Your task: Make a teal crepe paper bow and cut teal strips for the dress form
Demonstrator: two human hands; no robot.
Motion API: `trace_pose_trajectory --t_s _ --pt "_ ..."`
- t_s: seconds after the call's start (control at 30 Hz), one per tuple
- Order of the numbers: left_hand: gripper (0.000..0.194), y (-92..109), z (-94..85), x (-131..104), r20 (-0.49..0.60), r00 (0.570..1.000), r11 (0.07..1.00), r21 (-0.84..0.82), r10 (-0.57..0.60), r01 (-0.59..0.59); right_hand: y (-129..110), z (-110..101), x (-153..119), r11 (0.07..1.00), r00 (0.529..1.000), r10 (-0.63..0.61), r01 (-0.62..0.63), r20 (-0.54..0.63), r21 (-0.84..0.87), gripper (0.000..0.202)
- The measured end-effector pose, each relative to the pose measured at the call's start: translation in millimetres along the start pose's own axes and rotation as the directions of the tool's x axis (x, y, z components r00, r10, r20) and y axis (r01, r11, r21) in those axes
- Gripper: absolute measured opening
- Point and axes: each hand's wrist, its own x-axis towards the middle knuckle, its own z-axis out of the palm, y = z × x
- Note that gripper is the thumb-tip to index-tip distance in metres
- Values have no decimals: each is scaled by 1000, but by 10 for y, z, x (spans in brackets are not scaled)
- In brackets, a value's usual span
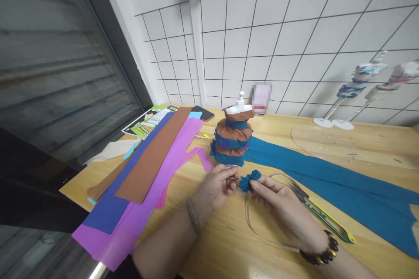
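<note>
My right hand (274,192) pinches a small gathered piece of teal crepe paper (250,181) between thumb and fingers. Just left of it, my left hand (220,185) is closed in a pinch, its fingertips close to the paper's edge; I cannot make out what they hold. Below my right hand a thin pale strip (248,218) curves across the table. Behind both hands stands a small white dress form (240,103), dressed in gathered bands of brown and teal crepe paper (231,139).
Brown (153,157), blue (111,213) and purple crepe paper strips (140,222) lie at left, beside a phone (203,113). A long teal strip (327,176) runs rightward. A yellow-green cutter (330,220) lies by my right wrist. Two small dress forms (352,89) stand at back right.
</note>
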Motion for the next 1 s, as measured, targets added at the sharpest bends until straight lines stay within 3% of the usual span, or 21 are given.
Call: trace_pose_trajectory --t_s 0.1,0.3,0.5,1.0 --pt "21 -16 -19 19 21 1000 1000 -11 15 -15 10 74 56 985 999 49 -50 7 166 16" --pt "17 9 17 -3 39 999 1000 -14 7 -7 69 185 121 936 990 135 -144 51 321 15" --pt "11 33 23 -21 77 997 1000 -13 -7 8 127 266 161 870 984 175 -165 23 464 10" --pt "12 -5 -40 20 121 992 1000 -20 -16 19 201 282 232 835 990 141 -126 13 536 8"
